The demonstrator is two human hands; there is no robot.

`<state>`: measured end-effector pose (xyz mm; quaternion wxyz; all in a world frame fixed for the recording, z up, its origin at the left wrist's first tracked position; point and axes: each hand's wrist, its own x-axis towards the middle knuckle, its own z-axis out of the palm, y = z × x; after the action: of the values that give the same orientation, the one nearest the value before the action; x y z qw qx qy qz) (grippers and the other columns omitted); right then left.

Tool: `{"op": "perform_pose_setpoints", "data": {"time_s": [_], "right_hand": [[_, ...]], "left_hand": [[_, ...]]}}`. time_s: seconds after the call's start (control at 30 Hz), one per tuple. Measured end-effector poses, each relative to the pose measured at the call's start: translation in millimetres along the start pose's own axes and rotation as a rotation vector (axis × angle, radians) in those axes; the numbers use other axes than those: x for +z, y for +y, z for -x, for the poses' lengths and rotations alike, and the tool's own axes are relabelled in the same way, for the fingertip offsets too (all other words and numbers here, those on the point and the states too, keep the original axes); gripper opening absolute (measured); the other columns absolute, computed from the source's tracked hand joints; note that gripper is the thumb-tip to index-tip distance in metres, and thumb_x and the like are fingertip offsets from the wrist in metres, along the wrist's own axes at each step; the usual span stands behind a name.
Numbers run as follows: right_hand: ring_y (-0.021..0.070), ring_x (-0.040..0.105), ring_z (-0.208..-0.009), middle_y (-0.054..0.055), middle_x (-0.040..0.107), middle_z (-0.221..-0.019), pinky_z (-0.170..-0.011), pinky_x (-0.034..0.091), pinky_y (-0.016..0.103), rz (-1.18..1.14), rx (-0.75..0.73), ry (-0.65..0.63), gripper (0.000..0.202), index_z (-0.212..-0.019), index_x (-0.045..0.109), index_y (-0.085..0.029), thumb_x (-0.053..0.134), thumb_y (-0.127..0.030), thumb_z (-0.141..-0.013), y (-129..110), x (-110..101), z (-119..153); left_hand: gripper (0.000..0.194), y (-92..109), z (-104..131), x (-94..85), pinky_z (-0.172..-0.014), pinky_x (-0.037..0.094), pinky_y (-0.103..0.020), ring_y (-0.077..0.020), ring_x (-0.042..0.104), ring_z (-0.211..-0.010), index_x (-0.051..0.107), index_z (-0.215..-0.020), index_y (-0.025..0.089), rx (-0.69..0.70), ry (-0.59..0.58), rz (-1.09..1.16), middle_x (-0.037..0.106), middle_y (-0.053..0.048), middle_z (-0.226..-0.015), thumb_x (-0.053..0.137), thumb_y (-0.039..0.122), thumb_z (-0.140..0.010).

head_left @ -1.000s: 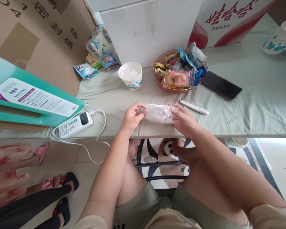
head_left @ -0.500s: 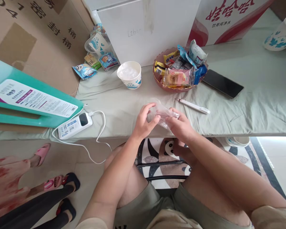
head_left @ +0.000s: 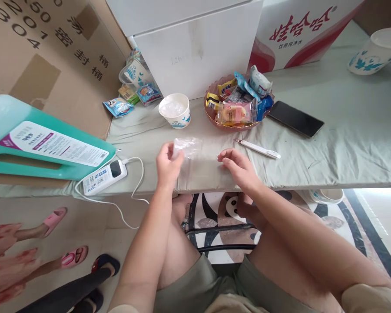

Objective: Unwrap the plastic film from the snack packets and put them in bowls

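Observation:
My left hand (head_left: 169,165) pinches a crumpled piece of clear plastic film (head_left: 188,148) between thumb and fingers, just above the cloth near the table's front edge. Part of the film spreads to the right; its outline is hard to make out against the cloth. To the right, my right hand (head_left: 237,167) hovers with loosely bent fingers, a little apart, and I see nothing in them. Beyond the film stands a paper cup (head_left: 175,111) with clear plastic inside. A white utility knife (head_left: 259,148) lies beyond my right hand.
Behind are a pink bowl (head_left: 211,119) of wrapped snacks, a black phone (head_left: 296,118) and cardboard boxes (head_left: 198,56). At left stand a green liquid jug (head_left: 52,148) and a white power bank (head_left: 101,177) with a cable. Another person's feet (head_left: 74,256) show on the floor.
My hands have moved apart. The left carried the plastic film to the left, and the right let go of it. The view has shifted slightly.

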<state>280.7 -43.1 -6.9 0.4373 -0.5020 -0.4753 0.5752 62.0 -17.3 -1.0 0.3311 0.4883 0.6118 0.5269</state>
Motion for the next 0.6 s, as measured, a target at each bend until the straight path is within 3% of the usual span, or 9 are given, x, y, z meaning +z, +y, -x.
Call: {"op": "perform_pose_setpoints", "data": {"time_s": [0.13, 0.27, 0.37, 0.43, 0.53, 0.6], "right_hand": [[0.019, 0.06, -0.096, 0.003, 0.065, -0.099, -0.083, 0.046, 0.034, 0.09, -0.063, -0.022, 0.017, -0.094, 0.06, -0.023, 0.055, -0.037, -0.087, 5, -2, -3], [0.0182, 0.059, -0.091, 0.003, 0.065, -0.096, -0.078, 0.045, 0.032, 0.104, -0.051, -0.033, 0.018, -0.095, 0.059, -0.023, 0.055, -0.039, -0.086, 5, 0, -5], [0.0176, 0.059, -0.085, 0.002, 0.065, -0.093, -0.074, 0.043, 0.032, 0.119, -0.036, -0.036, 0.019, -0.095, 0.058, -0.024, 0.056, -0.039, -0.083, 1, 1, -7], [0.0175, 0.058, -0.083, 0.001, 0.064, -0.09, -0.073, 0.042, 0.033, 0.134, -0.033, -0.041, 0.019, -0.094, 0.058, -0.024, 0.056, -0.039, -0.082, -1, 2, -7], [0.0175, 0.058, -0.081, 0.001, 0.064, -0.088, -0.073, 0.042, 0.033, 0.142, -0.027, -0.053, 0.02, -0.094, 0.058, -0.024, 0.057, -0.039, -0.081, -2, 2, -7], [0.0175, 0.058, -0.081, 0.001, 0.063, -0.087, -0.073, 0.042, 0.033, 0.132, -0.015, -0.061, 0.021, -0.094, 0.058, -0.023, 0.057, -0.04, -0.081, -3, 2, -6]], "left_hand": [[0.019, 29, -35, -12.5, -0.071, 0.044, -0.026, -0.0134, 0.054, -0.075, 0.054, -0.083, 0.022, 0.185, 0.271, -0.185, 0.055, 0.003, -0.079, 0.071, 0.016, -0.074], [0.031, 67, -91, -4.9, -0.085, 0.046, -0.033, -0.0181, 0.053, -0.084, 0.048, -0.073, 0.024, 0.349, 0.274, -0.4, 0.048, 0.001, -0.077, 0.071, 0.004, -0.07], [0.033, 82, -132, 8.9, -0.098, 0.044, -0.037, -0.02, 0.055, -0.094, 0.048, -0.07, 0.022, 0.357, 0.124, -0.579, 0.05, 0.0, -0.078, 0.074, 0.001, -0.069], [0.029, 87, -151, 18.2, -0.102, 0.043, -0.037, -0.0218, 0.057, -0.1, 0.053, -0.07, 0.021, 0.315, -0.047, -0.721, 0.054, 0.0, -0.078, 0.076, 0.003, -0.068], [0.021, 93, -170, 28.9, -0.1, 0.045, -0.034, -0.0221, 0.062, -0.094, 0.061, -0.068, 0.018, 0.098, -0.37, -0.978, 0.058, 0.0, -0.071, 0.077, 0.004, -0.067], [0.01, 98, -178, 33.1, -0.097, 0.048, -0.034, -0.0183, 0.064, -0.084, 0.068, -0.07, 0.013, -0.095, -0.511, -1.051, 0.058, 0.0, -0.067, 0.075, 0.006, -0.073]]}}
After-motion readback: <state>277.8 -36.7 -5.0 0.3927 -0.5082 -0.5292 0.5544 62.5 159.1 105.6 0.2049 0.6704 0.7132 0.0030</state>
